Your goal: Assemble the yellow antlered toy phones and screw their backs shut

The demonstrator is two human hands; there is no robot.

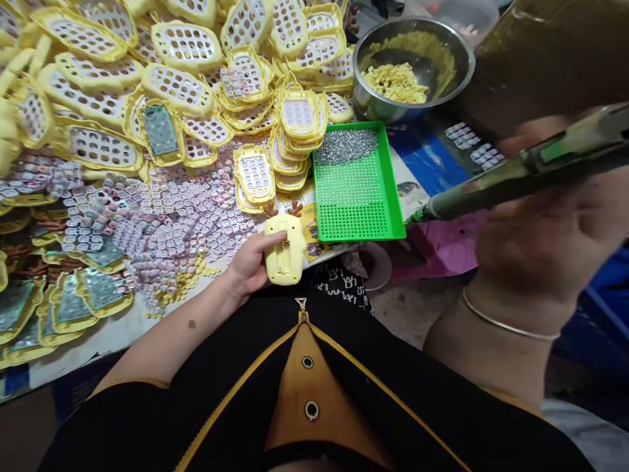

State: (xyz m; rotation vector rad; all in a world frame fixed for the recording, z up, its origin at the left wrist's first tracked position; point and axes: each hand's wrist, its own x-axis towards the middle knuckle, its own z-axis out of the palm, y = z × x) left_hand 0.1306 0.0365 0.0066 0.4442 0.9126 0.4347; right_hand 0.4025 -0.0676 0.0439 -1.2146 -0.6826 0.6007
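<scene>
My left hand (248, 262) is closed around a yellow toy phone (292, 246) with brown antlers, its thumb lying on the back. Screw holes and an uncovered battery compartment show on that side. At the right, my right hand (535, 223) grips an electric screwdriver (472, 196), partly blurred by motion. Its tip points left, close to the lower right corner of a green perforated tray (354, 203). Small silver screws (346, 145) are heaped at the far end of that tray.
Piled yellow phone shells (179, 42) cover the back left of the table. White keypad pieces (179, 206) lie in front of them, and shells with green circuit boards (73, 305) at the left. A steel bowl (366, 101) holds small yellow parts. A brown box (550, 59) stands back right.
</scene>
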